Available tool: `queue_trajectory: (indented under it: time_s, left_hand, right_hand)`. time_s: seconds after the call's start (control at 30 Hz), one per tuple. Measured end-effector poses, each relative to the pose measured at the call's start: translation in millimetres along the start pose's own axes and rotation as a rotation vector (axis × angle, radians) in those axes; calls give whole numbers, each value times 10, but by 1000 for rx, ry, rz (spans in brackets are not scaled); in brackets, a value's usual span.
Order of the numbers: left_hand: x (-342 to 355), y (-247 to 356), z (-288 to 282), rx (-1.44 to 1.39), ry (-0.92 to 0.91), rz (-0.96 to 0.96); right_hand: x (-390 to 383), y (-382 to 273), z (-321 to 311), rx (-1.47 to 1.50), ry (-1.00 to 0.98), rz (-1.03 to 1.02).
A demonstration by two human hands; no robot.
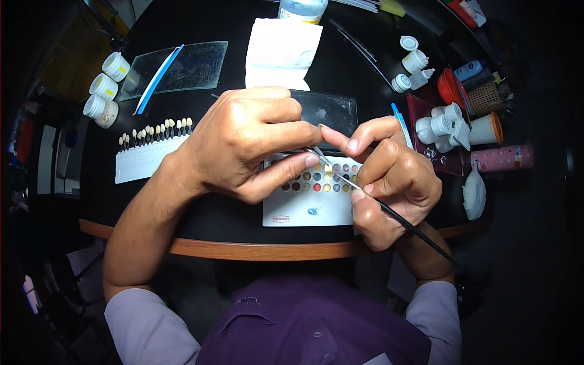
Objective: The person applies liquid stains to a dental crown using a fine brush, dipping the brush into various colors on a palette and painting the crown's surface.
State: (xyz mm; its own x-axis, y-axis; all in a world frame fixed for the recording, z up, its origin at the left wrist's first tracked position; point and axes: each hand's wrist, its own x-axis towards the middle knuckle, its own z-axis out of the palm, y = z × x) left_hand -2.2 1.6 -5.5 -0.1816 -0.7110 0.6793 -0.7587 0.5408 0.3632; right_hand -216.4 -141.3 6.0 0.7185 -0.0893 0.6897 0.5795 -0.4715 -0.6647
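Note:
My left hand point(252, 143) is curled above a white palette point(307, 210) with several small wells of colour, and its fingertips pinch a thin metal holder point(314, 150) with a small tooth-like piece at its tip. My right hand point(389, 176) grips a slim black-handled brush point(413, 230), whose metal ferrule points up-left to that small piece. The two hands nearly touch at the fingertips. The piece itself is mostly hidden by my fingers.
A tooth shade guide point(152, 146) lies at the left, a glass slab point(182, 67) with a blue tool behind it, a white tissue point(283, 52) at centre back. Small white jars point(103, 91) stand left, more jars and bottles point(444, 125) right. The wooden table edge point(255, 249) curves near me.

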Motion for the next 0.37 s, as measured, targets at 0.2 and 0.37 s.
queue_trajectory:
  time_s: [0.2, 0.37]
  left_hand:
    - [7, 2, 3, -6, -17, -22]
    - [5, 9, 2, -4, -19, -39]
  right_hand:
    - [-43, 17, -3, 52, 17, 0]
    - [-48, 13, 23, 39, 27, 7]
